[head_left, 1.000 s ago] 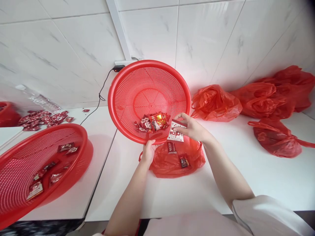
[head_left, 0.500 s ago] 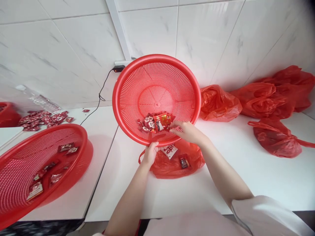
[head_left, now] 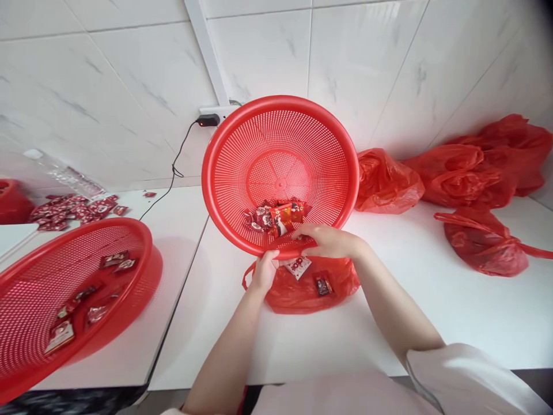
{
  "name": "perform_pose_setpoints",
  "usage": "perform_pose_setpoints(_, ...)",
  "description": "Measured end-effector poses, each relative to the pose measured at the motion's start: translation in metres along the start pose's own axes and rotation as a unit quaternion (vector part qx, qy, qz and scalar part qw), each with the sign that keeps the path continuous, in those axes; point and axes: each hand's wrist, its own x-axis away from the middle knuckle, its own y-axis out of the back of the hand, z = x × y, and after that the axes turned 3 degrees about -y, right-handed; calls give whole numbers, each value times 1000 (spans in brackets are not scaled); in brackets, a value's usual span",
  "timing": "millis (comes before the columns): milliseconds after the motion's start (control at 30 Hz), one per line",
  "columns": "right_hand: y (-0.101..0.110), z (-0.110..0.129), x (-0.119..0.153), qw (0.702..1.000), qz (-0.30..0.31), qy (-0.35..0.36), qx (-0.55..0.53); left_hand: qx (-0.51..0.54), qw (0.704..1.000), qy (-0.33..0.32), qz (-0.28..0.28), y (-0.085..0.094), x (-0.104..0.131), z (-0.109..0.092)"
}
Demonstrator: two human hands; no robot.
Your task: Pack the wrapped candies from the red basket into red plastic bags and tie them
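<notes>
In the middle, a red plastic basket is tilted toward me, its mouth facing my view. Several small wrapped packets, red and gold, lie heaped on its lower wall. My left hand is closed on the bottom rim, thumb on top. At the lower right rim, my right hand has its fingers stretched toward the packets, thumb apart from them; I see nothing held in it. Below the basket lies a red plastic bag, with a white packet and a dark packet in its mouth.
Another red basket with a few packets stands at left. Behind it are a pile of red packets and a clear bottle. Red bags line the wall; a tied bag sits at right. A black cable hangs nearby.
My right hand has drawn back slightly and down, toward the rim. A red and gold packet in the heap has shifted and turned. The basket sits slightly farther right.
</notes>
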Motion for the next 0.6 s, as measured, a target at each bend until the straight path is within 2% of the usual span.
perform_pose_setpoints(167,9,0,5,999,-34,-6,13,18,999,-33,-28,2,-2,0)
perform_pose_setpoints(267,14,1,9,1000,-2,4,-12,21,998,-35,-37,4,-4,1)
perform_pose_setpoints(433,18,7,13,997,19,-34,-70,25,998,-37,-35,5,-4,2)
perform_pose_setpoints(500,17,9,13,998,-2,-28,-63,26,998,-36,-37,4,-4,3)
perform_pose_setpoints(600,11,8,7,992,-107,1,-61,23,999,-31,-36,4,-2,5)
